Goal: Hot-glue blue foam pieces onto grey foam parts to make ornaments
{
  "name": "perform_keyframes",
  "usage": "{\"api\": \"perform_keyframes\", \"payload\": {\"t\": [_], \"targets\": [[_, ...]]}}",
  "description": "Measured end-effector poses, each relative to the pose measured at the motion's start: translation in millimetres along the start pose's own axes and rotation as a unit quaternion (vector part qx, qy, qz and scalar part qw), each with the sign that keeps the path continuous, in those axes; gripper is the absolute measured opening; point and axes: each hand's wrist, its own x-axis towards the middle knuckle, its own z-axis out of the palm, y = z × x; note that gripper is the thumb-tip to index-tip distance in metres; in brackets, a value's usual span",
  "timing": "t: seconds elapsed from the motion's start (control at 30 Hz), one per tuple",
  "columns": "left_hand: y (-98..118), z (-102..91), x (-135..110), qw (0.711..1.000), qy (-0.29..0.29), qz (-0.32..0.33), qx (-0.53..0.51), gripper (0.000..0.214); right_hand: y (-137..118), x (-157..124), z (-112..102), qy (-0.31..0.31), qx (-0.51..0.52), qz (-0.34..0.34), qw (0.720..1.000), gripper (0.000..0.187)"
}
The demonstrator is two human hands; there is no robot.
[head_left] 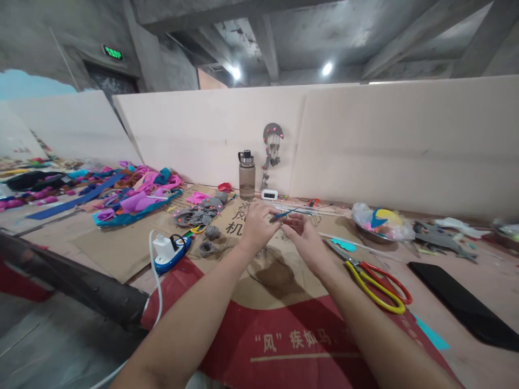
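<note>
Both my hands are raised together over a sheet of cardboard (279, 302) printed in red. My left hand (258, 224) is closed in a pinch on a thin blue stick-like piece (283, 215) that points to the right. My right hand (302, 232) sits just beside it, fingers curled loosely toward the left hand, touching or nearly touching the blue piece; whether it grips it is unclear. Red-and-yellow-handled scissors (375, 281) lie on the table right of my right wrist.
A water bottle (247, 174) and a small white clock (269, 194) stand by the back board. Grey felt pieces (198, 215), a pile of pink and blue scraps (133, 200), a glue gun holder (170, 251), a bowl of scraps (381, 224) and a black phone (462, 302) lie around.
</note>
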Motion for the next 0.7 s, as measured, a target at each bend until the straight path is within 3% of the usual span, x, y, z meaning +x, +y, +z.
{"api": "perform_keyframes", "payload": {"t": [0.1,0.2,0.37,0.47,0.7], "targets": [[11,0.4,-2,0.999,-0.033,-0.003,0.000,0.007,7,4,1,0.021,0.043,0.017,0.999,0.034],[15,2.1,-4,0.989,-0.066,-0.098,-0.085,0.008,9,7,-6,0.042,0.040,0.033,0.998,0.031],[7,9.2,-5,0.910,-0.103,-0.239,-0.324,0.019,-1,1,-4,0.044,0.074,0.032,0.996,0.019],[5,13.5,-5,0.881,-0.086,-0.263,-0.384,0.021,-7,-3,0,0.052,0.075,0.035,0.995,0.016],[10,19.0,-6,0.811,-0.077,-0.311,-0.490,0.027,-14,-6,0,0.051,0.126,0.113,0.984,0.023]]}}
